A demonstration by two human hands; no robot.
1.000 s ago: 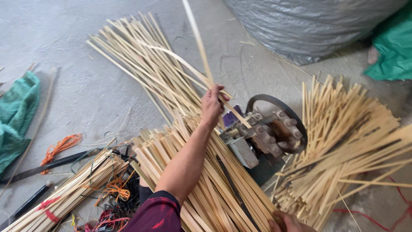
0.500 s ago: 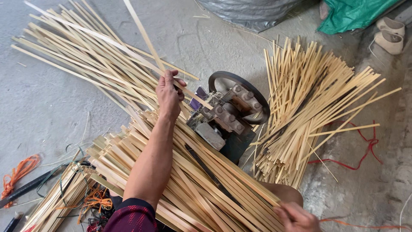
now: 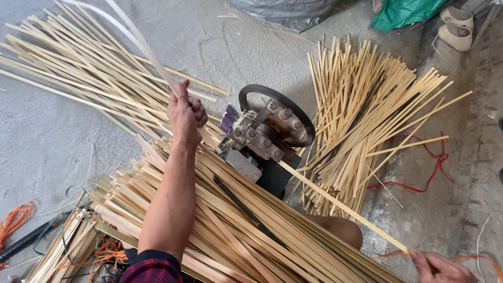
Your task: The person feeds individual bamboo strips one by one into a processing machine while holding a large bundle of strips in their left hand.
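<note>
Our left hand (image 3: 184,112) pinches a thin strip (image 3: 137,44); right hand (image 3: 437,267) pinches a stick (image 3: 340,207) (mid-machine (image 3: 262,139)); many wait.

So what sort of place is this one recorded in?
Probably a small bamboo-strip workshop on a bare concrete floor. Piles of split strips surround a small splitting machine, and the left hand and right hand each hold a strip at it.

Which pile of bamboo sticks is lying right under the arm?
The pile of wide bamboo strips in the lower middle, under the left hand's forearm. The other piles lie farther up: one at upper left, one at right.
</note>
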